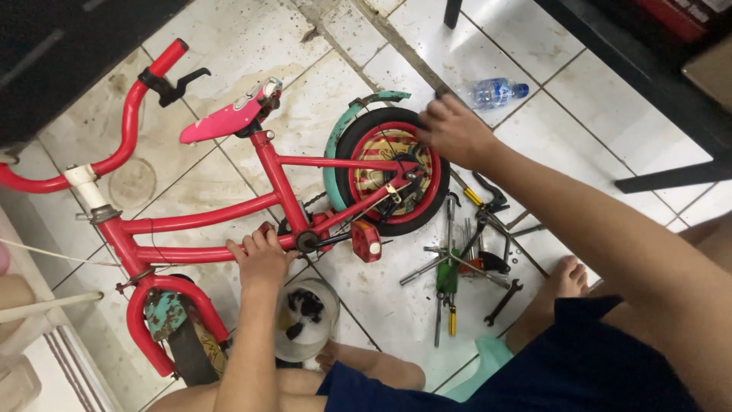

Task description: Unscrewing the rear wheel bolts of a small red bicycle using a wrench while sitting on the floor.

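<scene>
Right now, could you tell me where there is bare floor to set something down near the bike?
Bare tiles lie between the rear wheel and the water bottle, and above the saddle. It is crowded by the pile of tools, around the left hand on the frame, and where the right hand holds the tyre.

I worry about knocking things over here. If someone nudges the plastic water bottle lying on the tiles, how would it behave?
The water bottle lies on its side on smooth tiles, so it would probably roll readily. It looks like thin clear plastic, likely light and unlikely to break. Its fill level cannot be told.
</scene>
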